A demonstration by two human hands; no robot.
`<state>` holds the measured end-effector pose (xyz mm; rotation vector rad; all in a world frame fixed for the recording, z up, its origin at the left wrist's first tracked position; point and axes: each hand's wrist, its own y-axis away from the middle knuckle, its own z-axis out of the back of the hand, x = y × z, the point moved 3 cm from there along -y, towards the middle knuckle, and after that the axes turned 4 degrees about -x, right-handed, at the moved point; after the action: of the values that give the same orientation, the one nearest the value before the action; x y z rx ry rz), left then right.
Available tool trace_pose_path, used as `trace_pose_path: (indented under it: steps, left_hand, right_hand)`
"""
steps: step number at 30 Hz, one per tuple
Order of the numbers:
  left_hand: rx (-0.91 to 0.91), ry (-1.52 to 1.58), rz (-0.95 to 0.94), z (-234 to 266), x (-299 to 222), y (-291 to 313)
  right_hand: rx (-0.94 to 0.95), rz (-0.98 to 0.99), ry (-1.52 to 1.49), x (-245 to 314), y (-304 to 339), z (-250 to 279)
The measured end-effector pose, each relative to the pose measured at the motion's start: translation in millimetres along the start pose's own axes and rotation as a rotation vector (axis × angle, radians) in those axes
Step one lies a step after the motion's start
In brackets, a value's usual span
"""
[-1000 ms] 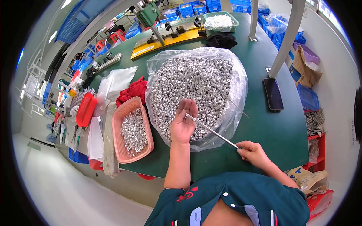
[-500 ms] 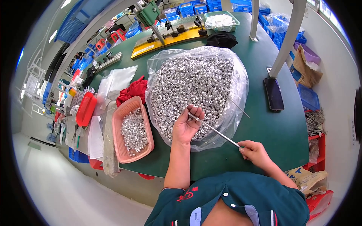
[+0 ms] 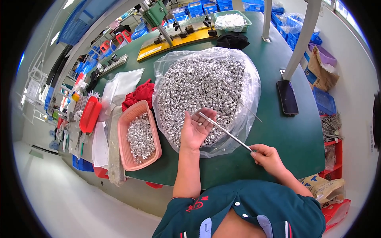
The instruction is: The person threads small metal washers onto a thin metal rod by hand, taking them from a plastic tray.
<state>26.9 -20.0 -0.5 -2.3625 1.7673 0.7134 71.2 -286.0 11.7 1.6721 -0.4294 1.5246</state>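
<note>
One red tray (image 3: 90, 115) lies at the left edge of the green worktop (image 3: 274, 131); one pink basket (image 3: 124, 148) sits at its near left edge, holding small silver pieces too many to count; one red cloth (image 3: 139, 95) is bunched just beyond it; one yellow plate (image 3: 186, 43) lies along the far edge; one clear bag (image 3: 251, 85) spreads mid-worktop, heaped with metal parts (image 3: 202, 83), also beyond counting; over the heap's near side the left hand (image 3: 193, 133) is palm up and unclenched, one small silver piece (image 3: 200, 124) on its palm; one metal rod (image 3: 226, 132) slants between the two hands, its upper end at the left fingers, though whether it touches them I cannot tell; one black cloth (image 3: 232, 41) and one green tray (image 3: 247, 26) lie toward the far edge; one thin wire (image 3: 251, 111) crosses the bag's right side; the right hand (image 3: 266, 158) grasps the rod's lower end between thumb and fingers; one black phone (image 3: 287, 98) lies near the right edge
</note>
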Motion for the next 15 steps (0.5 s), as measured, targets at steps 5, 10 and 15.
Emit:
trace_pose_path:
  steps: [5,10,15]
  left_hand:
    - [0.024,0.023,-0.049,-2.3,-9.4,1.8]
    - [0.132,-0.055,-0.022,-8.0,-8.6,5.2]
    - [-0.037,-0.566,-0.128,-4.2,-3.4,5.2]
  right_hand:
    - [0.024,0.003,0.114,0.5,5.7,9.5]
    - [0.040,0.017,0.215,1.3,7.1,9.4]
    - [-0.070,0.250,0.400,15.3,9.8,10.0]
